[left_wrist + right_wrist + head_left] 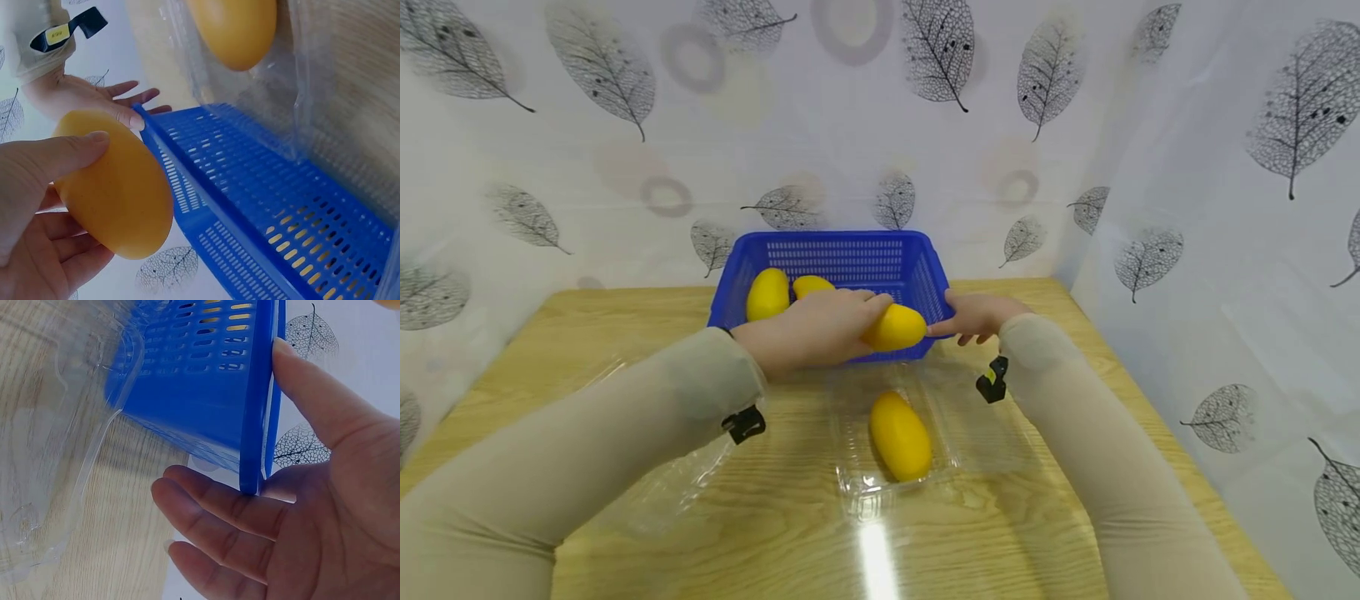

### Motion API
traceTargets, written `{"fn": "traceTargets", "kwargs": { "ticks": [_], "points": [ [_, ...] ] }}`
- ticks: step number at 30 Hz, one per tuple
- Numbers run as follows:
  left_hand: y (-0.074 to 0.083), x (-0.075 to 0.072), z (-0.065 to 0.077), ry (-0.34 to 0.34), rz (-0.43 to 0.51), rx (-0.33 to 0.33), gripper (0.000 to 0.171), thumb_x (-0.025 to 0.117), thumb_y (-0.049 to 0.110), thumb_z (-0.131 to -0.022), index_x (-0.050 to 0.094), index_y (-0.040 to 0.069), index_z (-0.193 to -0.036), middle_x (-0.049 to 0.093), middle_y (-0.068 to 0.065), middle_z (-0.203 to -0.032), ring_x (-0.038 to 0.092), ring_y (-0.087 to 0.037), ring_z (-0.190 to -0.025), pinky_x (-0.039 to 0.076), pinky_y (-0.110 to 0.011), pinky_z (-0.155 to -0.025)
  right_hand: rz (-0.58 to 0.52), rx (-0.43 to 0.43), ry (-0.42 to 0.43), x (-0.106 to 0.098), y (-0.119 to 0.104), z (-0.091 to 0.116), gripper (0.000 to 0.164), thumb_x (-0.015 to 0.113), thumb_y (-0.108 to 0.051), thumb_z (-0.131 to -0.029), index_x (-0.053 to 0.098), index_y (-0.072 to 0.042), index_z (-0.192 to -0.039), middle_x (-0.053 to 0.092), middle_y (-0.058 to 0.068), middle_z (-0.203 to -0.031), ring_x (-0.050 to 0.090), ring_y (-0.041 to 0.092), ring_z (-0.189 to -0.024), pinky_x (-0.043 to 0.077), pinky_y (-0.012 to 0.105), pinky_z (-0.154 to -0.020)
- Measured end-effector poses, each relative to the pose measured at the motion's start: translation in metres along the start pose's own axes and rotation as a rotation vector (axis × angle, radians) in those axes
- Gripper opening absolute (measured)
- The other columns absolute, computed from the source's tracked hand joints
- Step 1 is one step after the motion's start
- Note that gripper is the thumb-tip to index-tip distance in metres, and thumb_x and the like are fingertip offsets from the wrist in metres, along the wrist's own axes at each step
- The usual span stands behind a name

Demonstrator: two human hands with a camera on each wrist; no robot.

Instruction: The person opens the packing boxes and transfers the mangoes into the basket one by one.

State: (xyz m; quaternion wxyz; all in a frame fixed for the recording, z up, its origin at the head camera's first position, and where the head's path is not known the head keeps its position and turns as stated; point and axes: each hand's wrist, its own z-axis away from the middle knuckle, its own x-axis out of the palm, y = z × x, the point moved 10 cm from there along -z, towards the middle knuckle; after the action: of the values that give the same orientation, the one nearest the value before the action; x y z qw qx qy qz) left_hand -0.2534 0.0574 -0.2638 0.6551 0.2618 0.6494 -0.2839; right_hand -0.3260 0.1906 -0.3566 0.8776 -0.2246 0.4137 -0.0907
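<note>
My left hand [820,329] grips a yellow mango [898,327] at the front right of the blue basket [835,250], thumb on one side and fingers beneath. In the left wrist view that mango [119,187] hangs just off the basket rim. The right hand [981,315] holds the basket's right rim near its front corner; thumb and fingers lie on the rim [253,425], the outer fingers loosely bent. Inside the basket sit two mangoes, one [768,293] at the left and another [812,286] partly hidden by my left hand.
Another mango [901,437] lies in a clear plastic container [850,450] in front of the basket, its lid [981,421] folded out to the right. More clear plastic [681,471] lies under my left forearm. A leaf-patterned sheet [850,125] hangs behind the wooden table [775,533].
</note>
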Motion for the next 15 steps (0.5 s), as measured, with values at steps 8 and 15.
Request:
{"fn": "traceTargets", "kwargs": {
  "ticks": [8, 15],
  "points": [
    [-0.011, -0.008, -0.003, 0.009, -0.016, -0.033, 0.057, 0.07, 0.031, -0.084, 0.047, 0.009, -0.131, 0.06, -0.006, -0.112, 0.06, -0.021, -0.093, 0.052, -0.037, -0.078, 0.022, 0.014, 0.003, 0.0, -0.002, 0.001, 0.096, 0.051, -0.048, -0.092, -0.015, -0.004, -0.146, 0.009, 0.022, -0.152, 0.052, 0.033, -0.116, 0.043, 0.044, -0.095],
    [-0.018, -0.014, -0.013, 0.002, -0.012, -0.034, 0.053, 0.069, 0.032, -0.084, 0.049, 0.009, -0.128, 0.062, -0.006, -0.108, 0.058, -0.022, -0.092, 0.05, -0.039, -0.081, 0.015, 0.018, 0.015, -0.001, 0.001, 0.0, 0.096, 0.051, -0.047, -0.092, -0.015, -0.004, -0.146, 0.014, 0.022, -0.151, 0.054, 0.032, -0.114, 0.043, 0.045, -0.094]
  ]
}}
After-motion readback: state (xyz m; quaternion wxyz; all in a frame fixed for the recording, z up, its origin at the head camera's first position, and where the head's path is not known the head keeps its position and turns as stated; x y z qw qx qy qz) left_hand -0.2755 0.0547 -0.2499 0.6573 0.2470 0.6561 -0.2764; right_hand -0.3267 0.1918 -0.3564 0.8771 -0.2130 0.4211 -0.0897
